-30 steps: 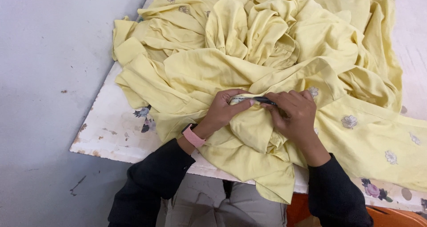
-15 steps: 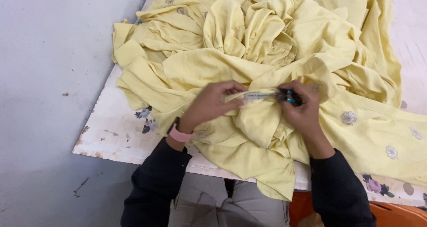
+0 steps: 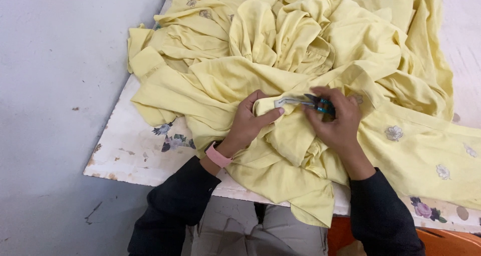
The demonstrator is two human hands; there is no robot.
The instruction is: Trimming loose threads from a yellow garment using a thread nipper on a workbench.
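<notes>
A small white sewn-in label (image 3: 289,101) is seen at the centre of the view, lying on a fold of the yellow garment (image 3: 280,135) with its long axis running from nine o'clock to three o'clock. Its nine o'clock end is pinned against the cloth by the left hand (image 3: 249,123), whose grip is pressed together on the fold, thumb beneath the label and fingers curled behind it. At the three o'clock end the label is met by a small teal-handled cutting tool (image 3: 320,104), which is pinched in the right hand (image 3: 336,124); its dark tip is pointed toward nine o'clock, along the label's length. Whether the tip touches the label cannot be told. Both hands lie just beside the label, one at each end.

A pink wristband (image 3: 218,156) is worn on the left wrist, and dark sleeves cover both forearms. The heap of yellow cloth spreads toward twelve and three o'clock over the table (image 3: 133,153), whose white surface is printed with small flowers at seven o'clock. No packages or signs are visible.
</notes>
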